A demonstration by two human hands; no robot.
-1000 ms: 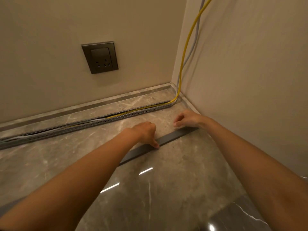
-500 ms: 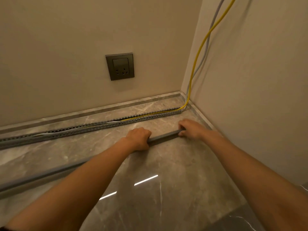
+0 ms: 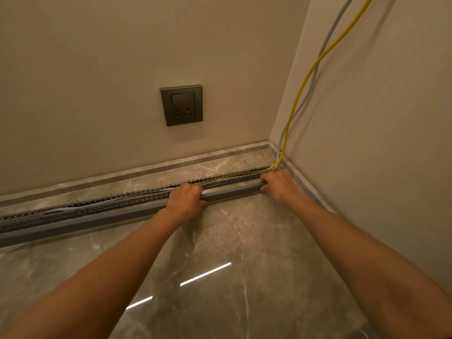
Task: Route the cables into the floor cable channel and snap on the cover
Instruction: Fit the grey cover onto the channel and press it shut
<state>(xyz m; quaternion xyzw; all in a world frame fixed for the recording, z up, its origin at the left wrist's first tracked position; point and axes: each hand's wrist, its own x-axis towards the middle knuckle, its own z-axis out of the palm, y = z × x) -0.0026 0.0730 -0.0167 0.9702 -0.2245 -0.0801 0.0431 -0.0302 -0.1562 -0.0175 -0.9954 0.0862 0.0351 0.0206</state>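
Holds the grey cover [image 3: 232, 194] parallel to the slotted cable channel [image 3: 110, 207], just beside its near side, along the floor's [image 3: 244, 253] back edge toward the right corner. Grips it mid-length with the left hand [image 3: 186, 200], fingers curled over its top; clasps its right end with the right hand [image 3: 278, 185], fingers wrapped round. Inside the channel, a yellow cable [image 3: 300, 92] and a grey cable [image 3: 339, 20], both climbing the wall corner.
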